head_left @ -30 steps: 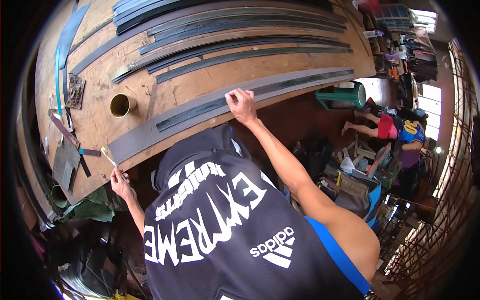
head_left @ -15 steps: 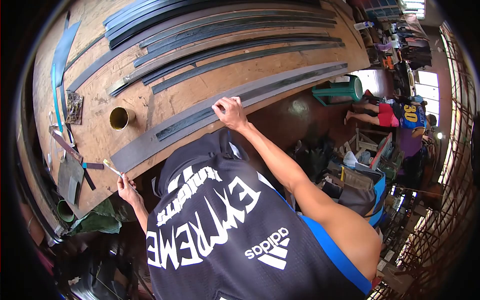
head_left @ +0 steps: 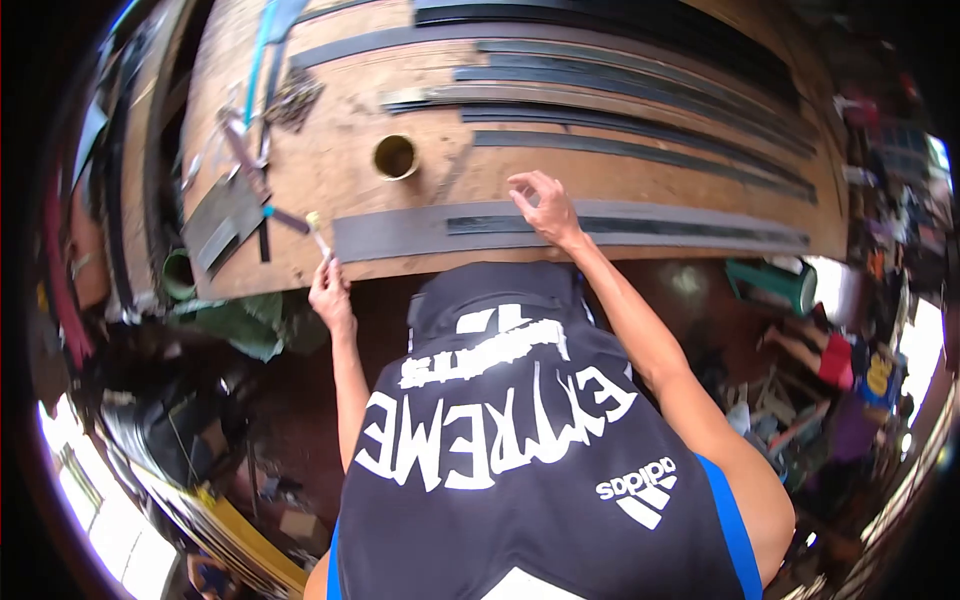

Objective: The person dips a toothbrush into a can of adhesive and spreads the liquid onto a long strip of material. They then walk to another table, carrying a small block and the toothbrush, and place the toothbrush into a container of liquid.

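My left hand is closed around the pale handle of a small brush, its yellowish bristles pointing up beside the end of a grey strip. That wide grey strip lies along the table's near edge, with a narrower black strip on top of it. Over these two strips is my right hand, fingers loosely bent and apart, holding nothing. A round tin with a dark inside stands on the table beyond the grey strip.
Several long black strips lie across the far part of the wooden table. Scraps and a grey flat piece are at its left end. A green stool stands at right, near another person.
My view has turned, so the table sits level across the top. My right hand, earlier closed on the black strip, has loosened its fingers. The brush stays in my left hand.
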The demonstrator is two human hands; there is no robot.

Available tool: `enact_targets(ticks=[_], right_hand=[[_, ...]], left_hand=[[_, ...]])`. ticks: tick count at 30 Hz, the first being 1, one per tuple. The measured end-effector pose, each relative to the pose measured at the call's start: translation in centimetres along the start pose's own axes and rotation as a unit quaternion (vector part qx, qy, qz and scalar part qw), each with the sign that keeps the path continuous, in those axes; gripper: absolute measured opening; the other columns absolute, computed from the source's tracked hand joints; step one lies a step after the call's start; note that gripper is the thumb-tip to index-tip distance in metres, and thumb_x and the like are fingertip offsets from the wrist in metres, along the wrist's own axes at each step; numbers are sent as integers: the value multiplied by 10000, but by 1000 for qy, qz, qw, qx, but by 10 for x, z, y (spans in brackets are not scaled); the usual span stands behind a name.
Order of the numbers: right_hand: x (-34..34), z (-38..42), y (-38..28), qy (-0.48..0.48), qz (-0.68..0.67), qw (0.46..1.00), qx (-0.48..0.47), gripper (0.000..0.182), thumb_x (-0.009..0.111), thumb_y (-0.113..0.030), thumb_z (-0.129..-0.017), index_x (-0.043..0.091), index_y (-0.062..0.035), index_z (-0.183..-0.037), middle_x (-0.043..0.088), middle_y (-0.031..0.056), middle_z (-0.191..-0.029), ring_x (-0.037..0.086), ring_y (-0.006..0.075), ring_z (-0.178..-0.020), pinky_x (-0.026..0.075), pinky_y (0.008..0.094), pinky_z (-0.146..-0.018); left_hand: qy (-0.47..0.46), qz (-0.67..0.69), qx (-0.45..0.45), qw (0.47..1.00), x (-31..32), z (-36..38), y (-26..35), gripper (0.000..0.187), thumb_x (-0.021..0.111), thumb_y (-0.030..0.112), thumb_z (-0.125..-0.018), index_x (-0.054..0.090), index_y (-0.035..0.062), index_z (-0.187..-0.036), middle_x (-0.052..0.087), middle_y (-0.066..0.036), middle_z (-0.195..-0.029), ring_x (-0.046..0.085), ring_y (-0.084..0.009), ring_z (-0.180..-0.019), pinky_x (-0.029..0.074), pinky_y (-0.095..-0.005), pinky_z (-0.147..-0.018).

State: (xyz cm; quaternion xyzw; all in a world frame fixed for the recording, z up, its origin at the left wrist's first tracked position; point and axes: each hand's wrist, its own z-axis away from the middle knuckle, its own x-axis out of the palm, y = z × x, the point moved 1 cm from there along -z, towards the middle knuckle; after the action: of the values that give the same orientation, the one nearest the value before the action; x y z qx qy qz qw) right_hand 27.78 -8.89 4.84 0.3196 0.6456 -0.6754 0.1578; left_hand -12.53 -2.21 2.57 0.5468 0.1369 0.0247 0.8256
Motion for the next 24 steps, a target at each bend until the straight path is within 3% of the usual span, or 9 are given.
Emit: enact_targets(ticks=[3, 4, 7, 10, 12, 14, 15, 19, 24], right_hand=[[31, -47, -28, -57, -48, 995, -62, 450, 754, -199, -813, 627, -130, -1239, 680, 54, -1073, 652, 223, -924, 499, 399, -888], [42, -61, -34, -67, -49, 994, -71, 450, 754, -199, -813, 627, -130, -1239, 680, 54, -1073, 652, 223, -924, 499, 399, -888], [77, -98, -41, -162, -64, 983, -62, 956, 860, -283, -671, 402, -173, -1504, 584, 111, -1339, 597, 291, -1139, 438, 452, -1035], [104, -114, -38, -156, -31, 984, -80, 1035, 892, -313, -626, 381, -173, -1516, 571, 125, -1372, 556, 322, -1232, 414, 464, -1080], [108, -124, -45, -183, -22, 980, -71, 1026, 910, -341, -604, 420, -169, -1489, 570, 150, -1381, 523, 341, -1285, 413, 471, -1092], [108, -134, -50, -242, -162, 956, -46, 922, 893, -286, -689, 431, -74, -1458, 596, 157, -1331, 538, 331, -1239, 413, 441, -1093], [110, -136, -52, -251, -161, 953, -52, 922, 893, -286, -689, 431, -74, -1458, 596, 157, -1331, 538, 331, -1239, 413, 441, -1093], [103, -130, -63, -109, -74, 977, -169, 657, 878, -265, -701, 565, -179, -1271, 627, 57, -1339, 542, 293, -1246, 401, 452, -1040], [62, -129, -106, -63, -36, 960, -272, 661, 873, -218, -687, 552, -187, -1263, 626, 42, -1329, 542, 277, -1229, 362, 422, -1045]], left_hand=[[13, -17, 32, 999, -5, 7, 11, 283, 692, 167, -967, 700, 16, -1207, 572, 54, -755, 466, -19, -589, 349, -185, -515], [17, -26, 41, 999, -6, 12, 18, 288, 686, 165, -970, 696, 3, -1208, 577, 47, -775, 466, -21, -603, 358, -188, -530], [35, -39, 60, 997, -9, 30, 35, 290, 672, 156, -977, 690, -15, -1211, 580, 35, -810, 465, -24, -620, 370, -193, -547], [57, -69, 76, 993, -15, 49, 47, 275, 651, 130, -984, 692, -6, -1220, 563, 29, -842, 468, -29, -630, 387, -198, -556], [58, -78, 116, 988, -13, 64, 64, 269, 654, 107, -976, 699, 26, -1229, 553, 29, -833, 471, -31, -634, 394, -200, -563], [59, -87, 131, 986, -13, 74, 75, 278, 681, 66, -940, 719, 59, -1215, 573, 8, -846, 505, -58, -668, 424, -217, -601], [59, -103, 148, 982, -13, 77, 81, 277, 689, 57, -929, 727, 63, -1203, 582, -2, -849, 520, -71, -689, 432, -227, -618], [55, -154, 201, 966, -6, 89, 115, 295, 719, 5, -877, 751, 83, -1159, 604, -43, -845, 552, -106, -716, 441, -262, -633], [22, -195, 281, 940, 6, 99, 163, 319, 697, -40, -873, 743, 75, -1167, 592, -57, -853, 564, -134, -729, 447, -273, -617]])
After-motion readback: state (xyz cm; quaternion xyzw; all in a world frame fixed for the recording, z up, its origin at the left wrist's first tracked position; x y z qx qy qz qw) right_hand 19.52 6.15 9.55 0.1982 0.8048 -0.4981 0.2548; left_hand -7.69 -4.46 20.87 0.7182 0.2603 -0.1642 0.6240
